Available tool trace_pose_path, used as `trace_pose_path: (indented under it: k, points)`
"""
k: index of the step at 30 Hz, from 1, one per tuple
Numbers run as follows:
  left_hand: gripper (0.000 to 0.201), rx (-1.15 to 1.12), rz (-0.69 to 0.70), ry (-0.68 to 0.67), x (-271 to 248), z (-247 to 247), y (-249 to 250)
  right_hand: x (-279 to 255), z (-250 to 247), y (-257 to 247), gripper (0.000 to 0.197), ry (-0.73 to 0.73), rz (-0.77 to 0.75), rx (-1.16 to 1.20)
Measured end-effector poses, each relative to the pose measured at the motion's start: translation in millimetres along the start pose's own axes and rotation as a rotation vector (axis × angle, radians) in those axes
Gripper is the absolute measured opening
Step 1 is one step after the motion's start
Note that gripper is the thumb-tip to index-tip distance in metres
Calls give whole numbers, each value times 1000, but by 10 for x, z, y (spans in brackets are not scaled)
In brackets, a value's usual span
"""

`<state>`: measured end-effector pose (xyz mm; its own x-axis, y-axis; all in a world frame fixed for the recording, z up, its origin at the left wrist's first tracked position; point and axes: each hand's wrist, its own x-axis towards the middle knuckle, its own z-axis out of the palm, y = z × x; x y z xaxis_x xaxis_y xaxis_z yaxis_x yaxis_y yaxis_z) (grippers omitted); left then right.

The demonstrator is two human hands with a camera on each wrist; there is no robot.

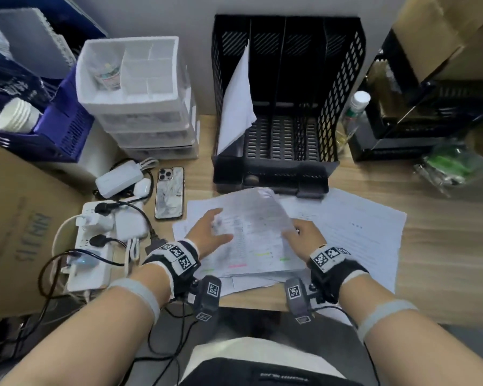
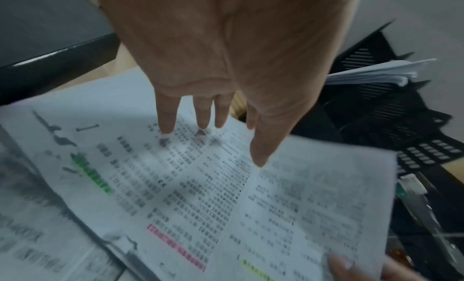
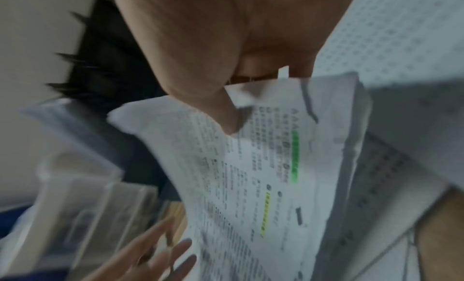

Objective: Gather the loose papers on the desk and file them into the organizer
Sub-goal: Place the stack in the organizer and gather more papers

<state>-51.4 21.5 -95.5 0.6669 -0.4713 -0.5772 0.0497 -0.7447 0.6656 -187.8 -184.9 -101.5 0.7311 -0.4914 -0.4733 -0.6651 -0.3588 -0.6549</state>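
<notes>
A printed sheet (image 1: 251, 232) with green, pink and yellow highlighter marks is lifted at its right edge above the other loose papers (image 1: 354, 227) spread on the desk. My right hand (image 1: 304, 232) pinches that edge, thumb on top (image 3: 226, 114). My left hand (image 1: 209, 232) lies on the sheet (image 2: 200, 186) with straight, spread fingers (image 2: 165, 116). The black mesh organizer (image 1: 276, 107) stands just behind the papers, with white sheets (image 1: 237, 101) leaning in its left slot.
A phone (image 1: 169, 193), a power bank (image 1: 117, 179) and a power strip with cables (image 1: 92, 240) lie left of the papers. White drawers (image 1: 140, 101) stand at back left, a bottle (image 1: 357, 107) and black racks (image 1: 430, 112) at right. A cardboard box (image 1: 20, 224) sits at the far left.
</notes>
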Motion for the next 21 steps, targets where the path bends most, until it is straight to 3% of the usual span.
trace_pose_path:
  k: [3,5,6,7,9,11,13,14,16,19,21]
  points:
    - [106,75,171,185,-106,-67,193,-138,-218,-185,25,37,-243,-90]
    - [111,122,297,280,-188,-204,373,-197,-424,-309,31,76,-397,-97]
    - [102,117,356,279,-220,-278,452,-209,-520,-371,33,89,-452,-57]
    - [80,100,386,251,-247,-335,513,-220,-614,-420,36,95,-502,-21]
    - [14,80,341,156,-354,-390,646,-245,-747,-504,30,117,-562,13]
    - [23,71,296,181,-397,-412,668,-199,-813,-485,17,254,-525,88]
    - [32,-7,258,317,-419,-436,605,-139,-816,-295,31,376,-333,222]
    - [34,-65,233,398,-406,-458,516,-121,-772,-159,39,343,-190,221]
    - [33,-233,127,532,-378,-491,306,-156,-558,111,40,114,5,64]
    - [53,-457,6,601,-372,-497,53,-312,-75,299,49,-185,-59,-277]
    - [58,-509,-35,625,-369,-544,-91,-369,240,278,66,-248,-116,-432]
